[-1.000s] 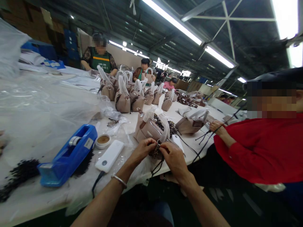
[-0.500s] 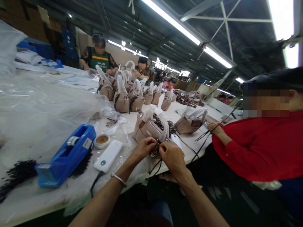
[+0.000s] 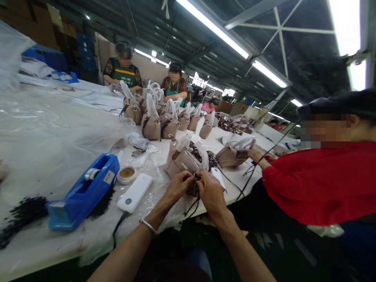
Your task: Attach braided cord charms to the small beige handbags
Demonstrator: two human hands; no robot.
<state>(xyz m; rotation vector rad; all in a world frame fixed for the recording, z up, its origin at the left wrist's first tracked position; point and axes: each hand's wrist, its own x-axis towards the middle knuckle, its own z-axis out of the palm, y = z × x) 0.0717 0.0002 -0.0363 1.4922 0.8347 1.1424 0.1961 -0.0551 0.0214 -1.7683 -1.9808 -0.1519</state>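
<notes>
A beige handbag point(image 3: 179, 159) stands before me, its handle wrapped in white material. At its near end, a small metal ring point(image 3: 196, 176) shows between my fingertips. My left hand point(image 3: 178, 187) pinches at the ring from one side, thumb against forefinger. From the other side my right hand point(image 3: 212, 194) is also closed in a pinch on it. Just beneath the fingers a bunched metal chain point(image 3: 192, 190) hangs, with dark cord ends below it. What exactly lies inside each pinch is mostly covered by the fingers.
Left of me are a blue tape dispenser point(image 3: 85, 192), a round tin point(image 3: 126, 174) and a white power bank point(image 3: 135, 192) with a cable. Several wrapped-handle bags point(image 3: 151, 124) stand farther back. A co-worker in red point(image 3: 317, 184) handles another bag point(image 3: 233, 154) at right.
My hands stay at the ring, with only slight shifts of the fingers. The co-worker in red has reached farther left, onto the neighbouring bag. A person at the back sits more upright.
</notes>
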